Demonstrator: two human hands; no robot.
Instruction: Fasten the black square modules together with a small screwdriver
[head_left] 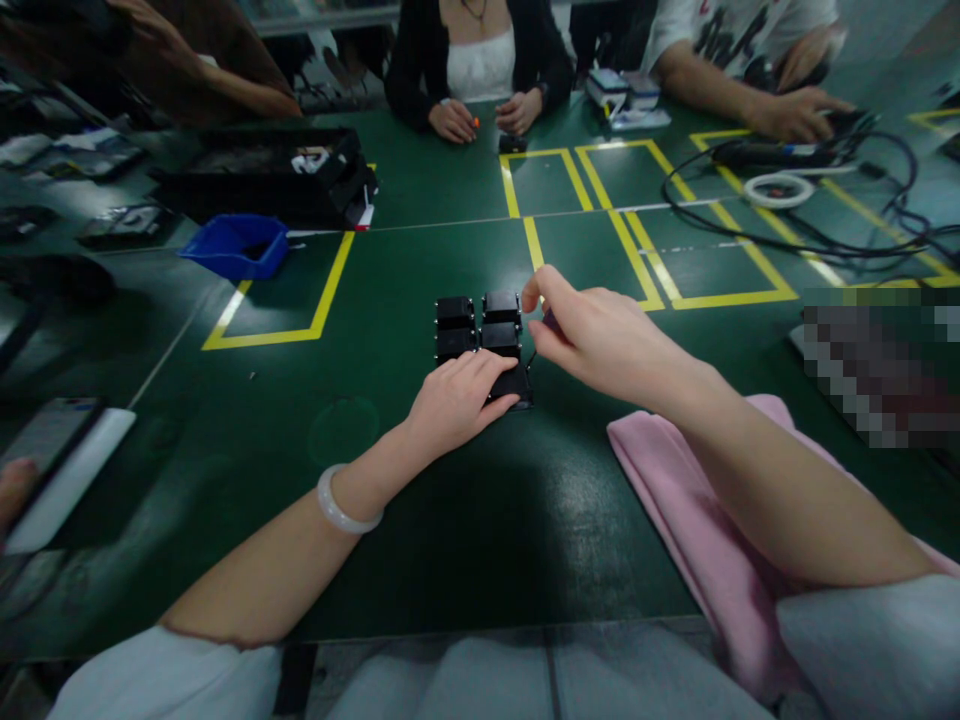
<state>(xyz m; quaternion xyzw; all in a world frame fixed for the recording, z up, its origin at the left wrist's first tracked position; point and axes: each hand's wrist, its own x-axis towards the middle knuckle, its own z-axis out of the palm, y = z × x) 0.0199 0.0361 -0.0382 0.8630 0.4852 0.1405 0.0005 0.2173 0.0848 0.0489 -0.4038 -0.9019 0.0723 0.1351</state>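
Several small black blocks (500,307) with silvery screw-like points along their sides stand in two columns on the green table, in the middle of the head view. My left hand (466,395) lies across the nearest ones, its thumb and fingers around the front right block (512,381) and pressing it to the table. Pinched in my right hand (592,335) is a thin dark screwdriver (533,358), mostly covered by the fingers. Its shaft slants down to the right edge of that front block. The tip is too small to make out.
A pink cloth (660,470) lies under my right forearm. Farther off are a blue scoop-shaped bin (232,248), a black tray (262,200), yellow tape outlines (735,298) and black cables (787,240). Co-workers sit across the table; a phone (56,440) lies left.
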